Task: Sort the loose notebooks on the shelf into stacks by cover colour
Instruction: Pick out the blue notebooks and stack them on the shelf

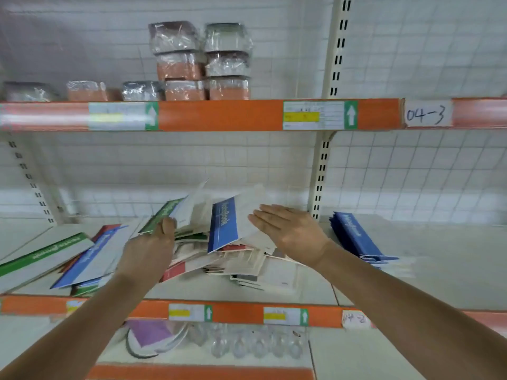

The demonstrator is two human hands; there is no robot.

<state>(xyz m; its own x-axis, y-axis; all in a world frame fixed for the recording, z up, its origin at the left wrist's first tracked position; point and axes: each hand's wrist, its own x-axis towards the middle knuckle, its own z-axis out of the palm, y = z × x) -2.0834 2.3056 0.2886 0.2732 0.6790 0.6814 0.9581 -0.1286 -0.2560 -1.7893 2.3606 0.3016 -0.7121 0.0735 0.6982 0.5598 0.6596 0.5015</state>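
Note:
A loose heap of notebooks [236,264] with blue, green and red cover bands lies on the middle shelf. My left hand [153,242] grips a green notebook [162,215] by its lower edge, lifting a fan of several tilted ones. A blue notebook [223,224] leans upright in that fan. My right hand [285,231] is flat with straight fingers and touches the white back of the blue notebook's right side. A stack of blue notebooks [356,237] lies to the right, past the upright post. More green and blue notebooks [63,259] lie at the left.
The middle shelf has an orange front rail [241,314] with price labels. The shelf above carries wrapped packs [203,61]. A slotted upright [321,171] splits the bays. Below are clear glass jars [247,344] and a purple item [151,335].

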